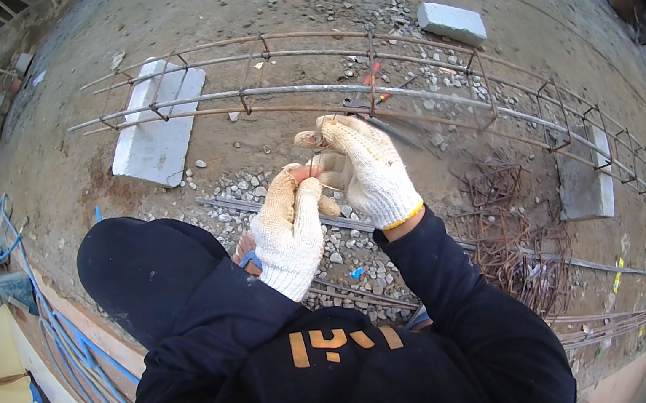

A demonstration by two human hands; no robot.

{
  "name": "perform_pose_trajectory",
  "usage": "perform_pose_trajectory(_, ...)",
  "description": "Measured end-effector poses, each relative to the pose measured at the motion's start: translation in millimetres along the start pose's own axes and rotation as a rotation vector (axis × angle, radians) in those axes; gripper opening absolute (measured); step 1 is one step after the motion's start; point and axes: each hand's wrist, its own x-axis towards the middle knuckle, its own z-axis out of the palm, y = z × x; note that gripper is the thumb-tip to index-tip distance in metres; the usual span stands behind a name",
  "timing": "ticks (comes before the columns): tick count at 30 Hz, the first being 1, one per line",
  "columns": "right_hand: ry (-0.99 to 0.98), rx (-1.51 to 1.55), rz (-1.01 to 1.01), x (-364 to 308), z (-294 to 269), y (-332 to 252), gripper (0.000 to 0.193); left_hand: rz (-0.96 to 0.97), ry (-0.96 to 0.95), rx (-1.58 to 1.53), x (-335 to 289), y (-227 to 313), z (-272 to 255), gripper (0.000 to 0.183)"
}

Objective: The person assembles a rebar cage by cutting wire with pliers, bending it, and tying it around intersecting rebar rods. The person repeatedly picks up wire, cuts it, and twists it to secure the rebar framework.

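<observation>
Both my hands wear white knitted work gloves with tan, soiled palms and fingers. My left hand (291,228) is closed, its thumb and fingers pinched around a thin wire (314,170). Close against it, my right hand (368,164) is curled with its fingertips at the same wire; the fingers partly hide it. Just beyond the hands stretches a long rebar cage (270,91) of rusty and grey bars with square stirrups. A tool with red-orange handles (373,74), apparently pliers, shows at the cage bars above my right hand.
Pale blocks prop the cage at the left (161,126) and right (583,175); another block (451,22) lies behind it. Bent rusty stirrups (518,246) are heaped at my right. Loose gravel (340,250) and long bars lie below my hands. Blue hoses (63,330) run along the left.
</observation>
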Motion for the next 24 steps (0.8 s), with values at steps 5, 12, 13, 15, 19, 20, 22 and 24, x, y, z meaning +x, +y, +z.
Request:
perform_pose_trajectory(5, -0.044, -0.046, -0.074, -1, -1, -3, 0.025, -0.022, 0.084, -0.089, 0, 0, 0, 0.019)
perform_pose_trajectory(12, 0.049, -0.748, -0.616, 8, 7, -7, 0.036, -0.031, -0.07, 0.164, 2, 13, -6, 0.018)
perform_pose_trajectory(13, 0.004, -0.683, -0.583, 9, 7, -11, 0.037, 0.031, -0.102, 0.205, 0, 14, -5, 0.018)
perform_pose_trajectory(15, -0.054, -0.435, -0.243, 8, 6, -19, 0.037, 0.117, -0.1, 0.27, -2, 15, -6, 0.021)
perform_pose_trajectory(19, 0.059, -0.458, -0.496, 5, 13, -16, 0.067, 0.176, -0.079, 0.26, -4, 11, -6, 0.019)
perform_pose_trajectory(20, 0.135, -0.422, -0.516, 4, 15, -12, 0.077, 0.175, -0.068, 0.246, -3, 10, -6, 0.019)
perform_pose_trajectory(22, 0.156, -0.128, -0.403, 4, 19, -4, 0.068, 0.264, -0.047, 0.274, -2, 6, -6, 0.02)
perform_pose_trajectory(24, 0.136, 0.012, -0.305, 5, 19, 0, 0.061, 0.352, -0.04, 0.362, 1, 1, -7, 0.02)
